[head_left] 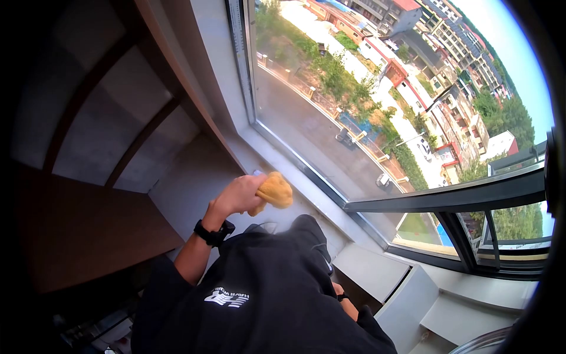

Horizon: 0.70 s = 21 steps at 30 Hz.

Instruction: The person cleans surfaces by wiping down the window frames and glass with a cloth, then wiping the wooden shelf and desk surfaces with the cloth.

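Observation:
A yellow cloth [276, 190] is bunched up in my left hand [237, 193], whose fingers are wrapped round it. That hand is over the pale ledge beside the window, and a black watch [214, 232] sits on its wrist. Low on the right, next to my body, only part of my right hand [338, 288] shows, with a dark band on the wrist. It is near the edge of a light grey cabinet panel [372, 268]. My clothing and the panel hide its fingers.
A large window [330, 118] with a dark frame [424, 200] runs along the front and right, overlooking a street and buildings. Brown wooden shelving [100, 224] stands at the left. White cabinet parts [466, 315] lie at the lower right.

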### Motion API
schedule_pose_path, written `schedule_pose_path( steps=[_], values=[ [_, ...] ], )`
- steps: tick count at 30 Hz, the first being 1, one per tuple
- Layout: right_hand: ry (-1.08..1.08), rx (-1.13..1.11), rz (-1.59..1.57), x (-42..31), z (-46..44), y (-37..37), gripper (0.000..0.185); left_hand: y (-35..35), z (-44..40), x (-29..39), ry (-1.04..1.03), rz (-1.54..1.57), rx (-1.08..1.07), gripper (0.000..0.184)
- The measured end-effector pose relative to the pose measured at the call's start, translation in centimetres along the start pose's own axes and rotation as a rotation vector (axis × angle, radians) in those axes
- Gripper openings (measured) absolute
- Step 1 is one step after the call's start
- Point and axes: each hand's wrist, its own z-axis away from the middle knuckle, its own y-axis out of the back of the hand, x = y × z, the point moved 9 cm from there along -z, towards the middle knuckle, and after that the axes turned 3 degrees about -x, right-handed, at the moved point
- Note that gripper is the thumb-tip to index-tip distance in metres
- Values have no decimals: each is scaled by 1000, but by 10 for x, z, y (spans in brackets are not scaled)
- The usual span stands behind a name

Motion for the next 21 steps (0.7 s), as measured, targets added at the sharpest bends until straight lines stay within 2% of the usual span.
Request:
schedule_pose_path(
  steps=[19,21],
  values=[
    [182,96,-314,-15,-24,34,27,15,-2,-1,-14,16,31,26],
    [132,96,-326,-16,-25,42,27,15,-3,-2,-18,20,46,26]
  ],
)
